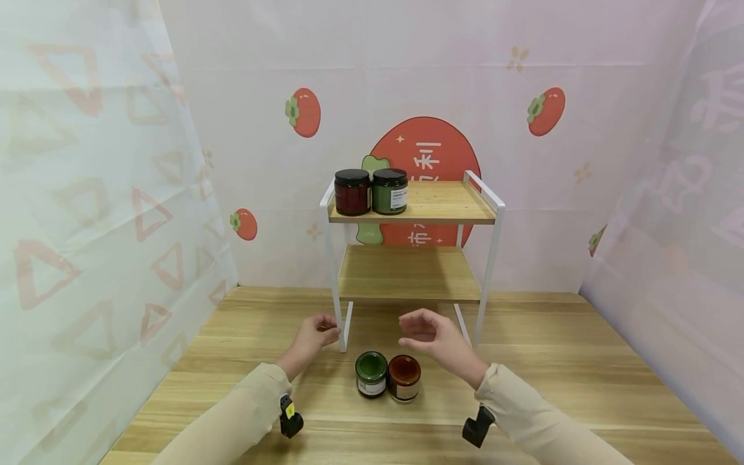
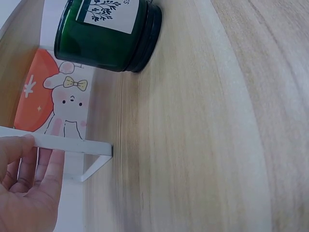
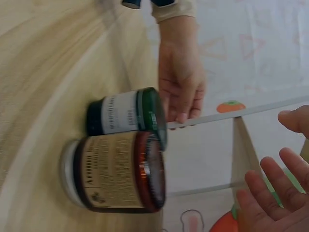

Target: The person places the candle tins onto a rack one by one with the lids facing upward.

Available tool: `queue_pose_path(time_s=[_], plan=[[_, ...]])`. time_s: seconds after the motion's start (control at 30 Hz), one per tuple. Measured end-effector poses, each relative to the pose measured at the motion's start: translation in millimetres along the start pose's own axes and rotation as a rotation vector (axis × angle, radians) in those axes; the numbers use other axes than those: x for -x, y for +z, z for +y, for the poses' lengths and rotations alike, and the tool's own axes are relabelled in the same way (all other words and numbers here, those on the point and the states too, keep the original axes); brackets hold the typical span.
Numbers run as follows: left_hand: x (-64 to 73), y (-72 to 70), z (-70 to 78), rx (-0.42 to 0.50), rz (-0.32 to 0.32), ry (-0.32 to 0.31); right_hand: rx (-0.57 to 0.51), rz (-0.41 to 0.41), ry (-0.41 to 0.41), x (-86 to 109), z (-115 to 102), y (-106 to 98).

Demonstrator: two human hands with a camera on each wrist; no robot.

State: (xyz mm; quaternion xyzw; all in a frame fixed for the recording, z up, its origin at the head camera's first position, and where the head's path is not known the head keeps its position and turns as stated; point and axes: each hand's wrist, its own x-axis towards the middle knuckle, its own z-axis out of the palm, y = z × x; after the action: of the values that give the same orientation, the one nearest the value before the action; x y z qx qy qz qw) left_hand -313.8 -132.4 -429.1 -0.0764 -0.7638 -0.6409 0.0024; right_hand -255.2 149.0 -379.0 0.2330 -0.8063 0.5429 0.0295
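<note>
My left hand (image 1: 317, 332) pinches the white front left leg (image 2: 72, 143) of a small two-tier shelf, thumb on one side and fingers behind. The right hand (image 1: 433, 336) holds nothing; its fingers are gently curved with the thumb apart, just beyond and right of the jars. Between the hands, a green glass jar (image 1: 371, 374) and an amber glass jar (image 1: 404, 378) stand side by side on the table before the shelf. Both carry pale labels, and bare coloured glass shows at their tops. The right wrist view shows the right fingers (image 3: 277, 186) spread beside the shelf frame.
On the left of the upper wooden board (image 1: 444, 200) sit a dark red jar (image 1: 352, 194) and a green jar (image 1: 390, 192), both black-lidded. The lower board (image 1: 409, 271) is below. Printed cloth (image 1: 261, 148) hangs behind and along both sides of the wooden table (image 1: 552, 361).
</note>
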Motion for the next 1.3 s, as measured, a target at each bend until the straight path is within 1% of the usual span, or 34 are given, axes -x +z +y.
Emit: queue_pose_path(time_s=[0.1,0.17,0.2,0.6,0.77,1.03,1.23,1.3], plan=[[-0.6,-0.1,-1.2,-0.001,0.001,-0.004,0.012,-0.018,0.026,4.6,6.0,4.9],[-5.9,-0.1,-9.4,-0.004,0.01,-0.01,0.021,-0.024,0.044,7.5,9.3,7.4],[-6.9,-0.1,-11.2,-0.007,0.014,-0.01,0.023,-0.029,0.05,8.4,11.3,8.4],[-10.1,0.5,-14.0,-0.014,0.025,-0.006,0.019,-0.067,0.118,15.7,36.1,15.8],[-11.3,0.5,-15.6,-0.006,0.026,-0.008,0.052,-0.076,0.124,17.1,42.5,17.2],[-11.0,0.5,-14.2,-0.006,0.031,-0.005,0.05,-0.112,0.126,18.6,49.0,20.1],[-10.1,0.2,-12.8,-0.001,0.025,-0.014,0.034,-0.13,0.13,19.6,51.3,19.9],[-10.3,0.1,-13.0,0.002,0.023,-0.014,0.048,-0.135,0.13,20.1,52.7,19.4]])
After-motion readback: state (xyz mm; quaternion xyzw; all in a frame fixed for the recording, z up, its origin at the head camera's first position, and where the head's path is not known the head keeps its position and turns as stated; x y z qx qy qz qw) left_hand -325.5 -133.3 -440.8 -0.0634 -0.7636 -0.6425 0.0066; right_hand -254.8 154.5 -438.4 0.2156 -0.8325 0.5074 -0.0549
